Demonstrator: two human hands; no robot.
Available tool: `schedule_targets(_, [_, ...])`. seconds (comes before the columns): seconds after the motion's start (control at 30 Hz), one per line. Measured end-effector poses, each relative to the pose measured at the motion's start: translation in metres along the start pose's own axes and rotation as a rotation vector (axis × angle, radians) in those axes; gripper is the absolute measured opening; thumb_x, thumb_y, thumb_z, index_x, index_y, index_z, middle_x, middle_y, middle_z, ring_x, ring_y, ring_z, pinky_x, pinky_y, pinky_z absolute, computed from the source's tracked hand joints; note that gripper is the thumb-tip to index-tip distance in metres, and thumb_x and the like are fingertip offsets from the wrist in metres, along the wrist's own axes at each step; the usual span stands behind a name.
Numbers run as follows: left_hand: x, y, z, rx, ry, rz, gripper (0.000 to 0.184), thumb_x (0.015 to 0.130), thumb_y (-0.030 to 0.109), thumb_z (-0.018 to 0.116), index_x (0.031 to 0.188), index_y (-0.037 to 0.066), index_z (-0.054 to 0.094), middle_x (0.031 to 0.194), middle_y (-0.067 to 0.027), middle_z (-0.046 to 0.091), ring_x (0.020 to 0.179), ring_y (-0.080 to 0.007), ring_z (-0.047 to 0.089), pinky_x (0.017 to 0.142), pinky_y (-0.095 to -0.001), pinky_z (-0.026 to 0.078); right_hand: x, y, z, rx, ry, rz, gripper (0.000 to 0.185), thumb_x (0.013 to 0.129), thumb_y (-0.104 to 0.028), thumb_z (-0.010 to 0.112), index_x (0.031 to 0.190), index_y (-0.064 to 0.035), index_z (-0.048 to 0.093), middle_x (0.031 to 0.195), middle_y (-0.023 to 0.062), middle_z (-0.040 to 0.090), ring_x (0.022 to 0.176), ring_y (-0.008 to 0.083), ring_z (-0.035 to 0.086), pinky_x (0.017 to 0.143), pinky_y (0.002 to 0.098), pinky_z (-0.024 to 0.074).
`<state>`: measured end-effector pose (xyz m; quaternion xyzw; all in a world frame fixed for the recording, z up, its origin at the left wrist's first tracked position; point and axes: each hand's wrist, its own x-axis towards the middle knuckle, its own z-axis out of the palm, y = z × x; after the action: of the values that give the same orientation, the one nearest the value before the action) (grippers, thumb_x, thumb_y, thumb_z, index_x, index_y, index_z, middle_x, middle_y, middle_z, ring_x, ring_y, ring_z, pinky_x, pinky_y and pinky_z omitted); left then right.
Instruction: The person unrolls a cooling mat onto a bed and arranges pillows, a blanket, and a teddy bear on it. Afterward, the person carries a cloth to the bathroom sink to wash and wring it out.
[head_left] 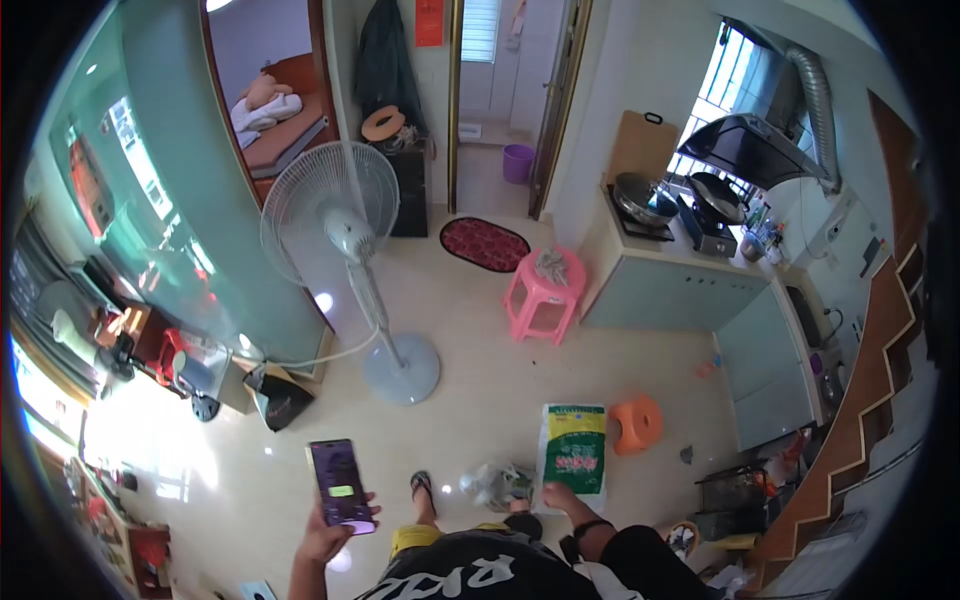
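My left hand (330,525) is closed around a smartphone (337,482) with its lit screen facing up, showing a small pale green box. My right hand (565,499) has its fingers curled at the near left edge of a green, yellow and white printed bag (576,450) and appears to grip it; the fingertips are partly hidden. Left of that bag, by my feet, a see-through plastic bag (490,487) lies on the floor, its contents not distinct.
A standing fan (400,370) is ahead on the left, its cord crossing the floor. Ahead stand a pink stool (545,290) and a dark red mat (485,245). An orange stool (637,424) sits right of the printed bag. Kitchen counters (660,295) and stairs (880,400) line the right.
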<state>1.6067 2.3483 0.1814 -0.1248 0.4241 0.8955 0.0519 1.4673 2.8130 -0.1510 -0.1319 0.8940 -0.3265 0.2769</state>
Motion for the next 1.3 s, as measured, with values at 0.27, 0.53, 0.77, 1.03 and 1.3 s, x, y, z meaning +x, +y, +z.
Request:
schedule_targets(0.27, [0.205, 0.043, -0.007, 0.146, -0.458, -0.326, 0.096, 0.073, -0.014, 0.056, 0.148, 0.016, 0.005, 0.136, -0.0307, 0.042, 0.122, -0.0448, 0.049, 0.103, -0.0547, 0.041, -0.011, 0.039, 0.004, 0.318, -0.161, 0.628, 0.026, 0.089, -0.026, 0.059, 0.097, -0.0025, 0.066, 0.079, 0.0104, 0.069, 0.065, 0.019, 0.068, 0.056, 0.0324, 0.0549])
schedule_targets(0.53, [0.391, 0.063, 0.06, 0.252, -0.681, -0.527, 0.093, 0.08, -0.005, 0.059, 0.148, 0.019, -0.001, 0.14, -0.0291, 0.039, 0.125, -0.0424, 0.047, 0.102, -0.0513, 0.041, 0.056, 0.031, -0.012, 0.646, -0.013, 0.904, 0.022, 0.088, -0.023, 0.06, 0.093, -0.0023, 0.065, 0.08, 0.0126, 0.069, 0.065, 0.0216, 0.068, 0.056, 0.0332, 0.0547])
schedule_targets(0.77, [0.557, 0.075, 0.113, 0.252, -0.471, -0.515, 0.096, 0.071, 0.0, 0.074, 0.145, 0.014, 0.014, 0.135, -0.0281, 0.044, 0.121, -0.0435, 0.05, 0.101, -0.053, 0.044, 0.179, 0.098, -0.079, -0.261, 0.114, 0.09, 0.025, 0.068, -0.031, 0.068, 0.074, -0.0074, 0.068, 0.076, 0.0174, 0.067, 0.072, 0.0347, 0.067, 0.062, 0.0467, 0.0522])
schedule_targets(1.03, [0.707, 0.106, 0.162, 0.161, -0.434, -0.406, 0.091, 0.071, -0.007, 0.068, 0.143, 0.014, 0.017, 0.133, -0.0279, 0.045, 0.118, -0.0426, 0.053, 0.094, -0.0522, 0.05, 0.434, 0.073, -0.319, 0.55, 0.458, 0.544, 0.026, 0.086, -0.03, 0.061, 0.088, -0.0039, 0.066, 0.075, 0.0118, 0.068, 0.06, 0.0188, 0.065, 0.061, 0.034, 0.0544])
schedule_targets(1.3, [0.87, 0.145, 0.162, 0.125, -0.466, -0.374, 0.095, 0.072, -0.005, 0.068, 0.146, 0.016, 0.012, 0.133, -0.0287, 0.044, 0.117, -0.0427, 0.053, 0.092, -0.0519, 0.05, 0.558, 0.06, -0.388, 0.281, 0.379, 0.594, 0.029, 0.078, -0.031, 0.067, 0.102, -0.0141, 0.065, 0.084, 0.0142, 0.069, 0.087, 0.0315, 0.066, 0.079, 0.0424, 0.0526])
